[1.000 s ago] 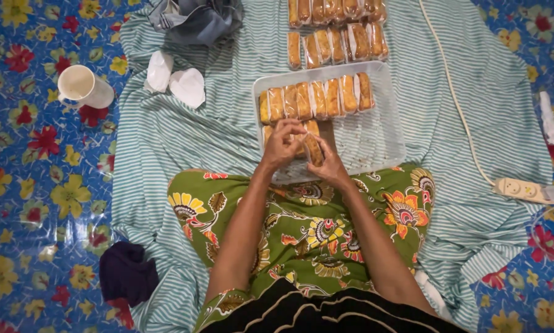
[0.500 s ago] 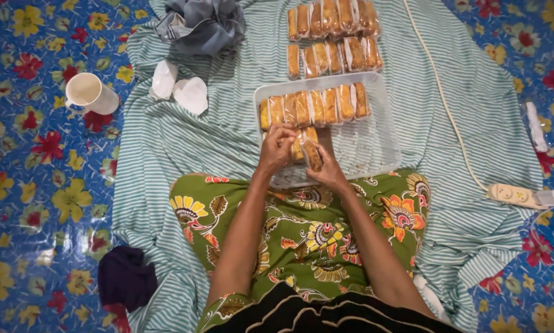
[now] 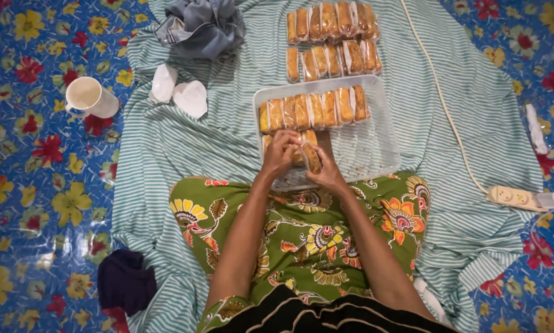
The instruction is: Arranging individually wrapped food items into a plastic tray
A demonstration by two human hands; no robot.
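Over the near edge of the clear plastic tray (image 3: 375, 154), both hands meet on one wrapped golden pastry (image 3: 311, 158).
Left hand (image 3: 281, 154) and right hand (image 3: 328, 174) pinch it together, probably to fit it under the finished row (image 3: 312, 110); more glossy wrapped pieces (image 3: 332, 38) lie beyond on the striped cloth (image 3: 184, 142).

Both hands together, left hand (image 3: 281, 154), right hand (image 3: 326, 174), fingers curled.

tray (image 3: 375, 148) on cloth (image 3: 227, 135), cup (image 3: 89, 97) far left.
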